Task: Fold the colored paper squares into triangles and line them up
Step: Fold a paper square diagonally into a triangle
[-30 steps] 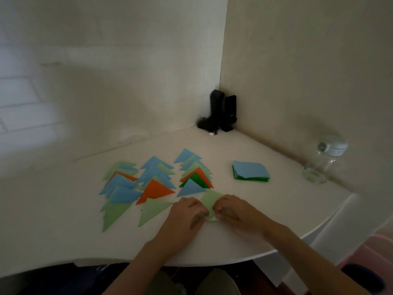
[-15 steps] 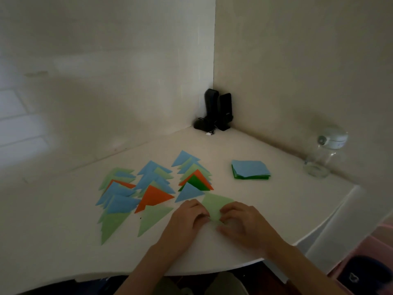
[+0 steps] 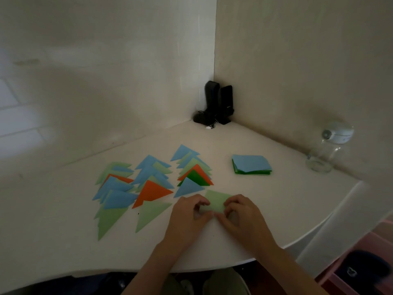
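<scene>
A light green paper (image 3: 217,202) lies folded on the white table (image 3: 265,201) near its front edge. My left hand (image 3: 189,216) pinches its left side with curled fingers. My right hand (image 3: 240,216) pinches its right side and lower edge. Folded triangles in blue, green and orange lie in three overlapping rows to the left: the left row (image 3: 112,194), the middle row (image 3: 152,184) and the right row (image 3: 192,173). A stack of unfolded squares (image 3: 252,165) with a blue sheet on top sits to the right.
Two black speakers (image 3: 219,103) stand in the wall corner at the back. A clear glass bottle (image 3: 327,150) with a white cap stands at the right by the wall. The table's curved front edge runs just below my wrists.
Both hands shifted slightly along the light green paper, and more of its upper part shows between them now. The camera view tilted a little.
</scene>
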`<move>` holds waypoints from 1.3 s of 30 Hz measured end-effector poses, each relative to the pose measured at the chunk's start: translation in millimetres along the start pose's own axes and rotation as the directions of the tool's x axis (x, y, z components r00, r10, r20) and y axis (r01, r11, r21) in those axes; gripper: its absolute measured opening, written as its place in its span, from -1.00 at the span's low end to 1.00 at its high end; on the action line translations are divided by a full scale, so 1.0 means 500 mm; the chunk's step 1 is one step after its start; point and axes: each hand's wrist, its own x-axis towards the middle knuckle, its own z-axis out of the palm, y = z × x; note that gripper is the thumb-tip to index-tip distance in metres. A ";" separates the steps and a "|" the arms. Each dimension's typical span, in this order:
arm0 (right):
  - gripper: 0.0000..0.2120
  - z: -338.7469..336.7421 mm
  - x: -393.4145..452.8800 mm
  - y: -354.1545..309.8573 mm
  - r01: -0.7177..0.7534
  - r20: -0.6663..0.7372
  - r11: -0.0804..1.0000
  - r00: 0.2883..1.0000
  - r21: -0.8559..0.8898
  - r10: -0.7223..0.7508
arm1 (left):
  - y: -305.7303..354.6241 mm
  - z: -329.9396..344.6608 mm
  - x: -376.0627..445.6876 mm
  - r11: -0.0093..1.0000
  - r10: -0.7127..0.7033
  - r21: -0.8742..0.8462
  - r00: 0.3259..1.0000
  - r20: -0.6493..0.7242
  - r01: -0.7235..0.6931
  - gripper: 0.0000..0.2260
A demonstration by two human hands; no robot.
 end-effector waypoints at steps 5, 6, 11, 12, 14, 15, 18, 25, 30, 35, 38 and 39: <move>-0.63 0.003 -0.002 -0.003 -0.082 -0.024 0.997 0.996 0.007 0.082 | -0.001 0.007 0.000 1.000 -0.022 -0.002 0.999 -0.032 0.022 -0.81; -0.62 0.003 -0.001 -0.002 -0.104 -0.027 0.994 0.994 0.020 0.105 | 0.000 0.006 0.001 1.000 -0.031 -0.005 0.999 -0.035 0.031 -0.80; -0.77 -0.006 0.007 0.000 -0.172 0.069 0.983 0.984 0.071 0.167 | 0.014 -0.005 0.015 0.988 -0.151 -0.034 0.988 0.021 0.151 -0.72; -0.76 -0.009 0.009 -0.002 -0.176 0.086 0.981 0.982 0.082 0.170 | 0.014 -0.008 0.018 0.985 -0.162 -0.052 0.986 0.030 0.163 -0.71; -0.70 -0.013 0.012 -0.005 -0.193 0.114 0.974 0.977 0.119 0.179 | 0.005 -0.013 0.021 0.980 -0.175 -0.088 0.984 0.033 0.177 -0.70; -0.67 -0.013 0.014 -0.005 -0.203 0.125 0.969 0.975 0.140 0.186 | 0.001 -0.015 0.022 0.976 -0.185 -0.106 0.982 0.037 0.188 -0.71; -0.63 -0.019 0.018 0.000 -0.233 0.179 0.957 0.963 0.174 0.202 | -0.003 -0.017 0.022 0.969 -0.209 -0.128 0.977 0.045 0.214 -0.72; -0.61 -0.052 0.036 0.012 -0.282 0.306 0.946 0.925 0.158 0.224 | -0.004 -0.030 0.030 0.960 -0.214 -0.166 0.972 0.091 0.227 -0.76; -0.77 -0.069 0.073 0.005 -0.420 0.347 0.898 0.868 0.131 0.356 | -0.009 -0.016 0.021 0.990 -0.070 -0.118 0.997 0.016 0.072 -0.67; -0.93 -0.078 0.083 -0.007 -0.389 0.376 0.918 0.865 0.081 0.334 | 0.003 -0.001 0.004 0.964 0.203 0.173 0.979 0.009 -0.202 -0.81; -0.93 -0.086 0.068 -0.007 -0.359 0.343 0.932 0.883 0.056 0.319 | 0.049 0.000 -0.024 0.932 0.127 0.329 0.987 0.094 -0.151 -0.71; -0.93 -0.087 0.064 -0.007 -0.360 0.337 0.931 0.886 0.063 0.319 | 0.060 0.001 -0.033 0.917 0.089 0.378 0.988 0.128 -0.131 -0.59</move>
